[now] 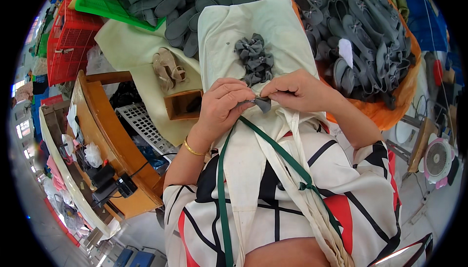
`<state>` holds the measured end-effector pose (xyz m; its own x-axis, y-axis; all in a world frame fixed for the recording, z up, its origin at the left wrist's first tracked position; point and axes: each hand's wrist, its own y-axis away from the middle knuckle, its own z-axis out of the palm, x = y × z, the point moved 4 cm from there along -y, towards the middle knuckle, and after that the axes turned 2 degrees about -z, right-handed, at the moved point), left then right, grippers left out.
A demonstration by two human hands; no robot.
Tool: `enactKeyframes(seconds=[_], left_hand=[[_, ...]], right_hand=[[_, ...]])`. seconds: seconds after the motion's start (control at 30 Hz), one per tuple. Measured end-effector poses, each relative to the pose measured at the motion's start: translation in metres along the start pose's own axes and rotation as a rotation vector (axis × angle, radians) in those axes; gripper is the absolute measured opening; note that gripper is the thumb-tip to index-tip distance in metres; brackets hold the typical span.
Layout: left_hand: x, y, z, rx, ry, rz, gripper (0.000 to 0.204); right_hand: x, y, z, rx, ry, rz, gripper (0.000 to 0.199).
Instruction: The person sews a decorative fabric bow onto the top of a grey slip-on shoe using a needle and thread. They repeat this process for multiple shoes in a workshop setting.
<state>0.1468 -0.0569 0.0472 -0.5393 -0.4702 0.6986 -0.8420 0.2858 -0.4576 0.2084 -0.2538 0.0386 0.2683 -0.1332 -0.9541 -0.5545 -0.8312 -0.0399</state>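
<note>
In front of my chest my two hands meet over a small grey fabric piece (pixel 263 104). My left hand (pixel 225 102) is closed on it, thumb and fingers pinched together. From the other side, my right hand (pixel 298 90) pinches at the same piece; a tiny pale bit shows between the fingertips, too small to name. Just beyond my hands, a heap of gathered grey fabric bows (pixel 254 61) lies on a white cloth (pixel 219 28) spread over the work surface.
Grey flat shoes (pixel 358 28) fill an orange sack (pixel 409 86) at right. More grey shoe pieces (pixel 178 4) spill from a green crate (pixel 92 4) at far left. Beige sandals (pixel 168 67), a small wooden box (pixel 181 105) and an orange-brown wooden table (pixel 105 121) stand left.
</note>
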Motion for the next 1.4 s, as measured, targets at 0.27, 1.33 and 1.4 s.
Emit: enactKeyframes(seconds=[0.27, 1.33, 1.4], left_hand=[[-0.007, 0.007, 0.004, -0.037, 0.155, -0.085, 0.027], [-0.012, 0.023, 0.016, -0.032, 0.415, -0.433, 0.024], [-0.012, 0.022, 0.015, -0.029, 0.411, -0.426, 0.023]], right_hand=[[0.002, -0.002, 0.001, -0.086, -0.113, 0.025, 0.016], [0.041, 0.007, 0.030, -0.171, -0.566, 0.382, 0.013], [0.041, 0.006, 0.032, -0.156, -0.658, 0.468, 0.018]])
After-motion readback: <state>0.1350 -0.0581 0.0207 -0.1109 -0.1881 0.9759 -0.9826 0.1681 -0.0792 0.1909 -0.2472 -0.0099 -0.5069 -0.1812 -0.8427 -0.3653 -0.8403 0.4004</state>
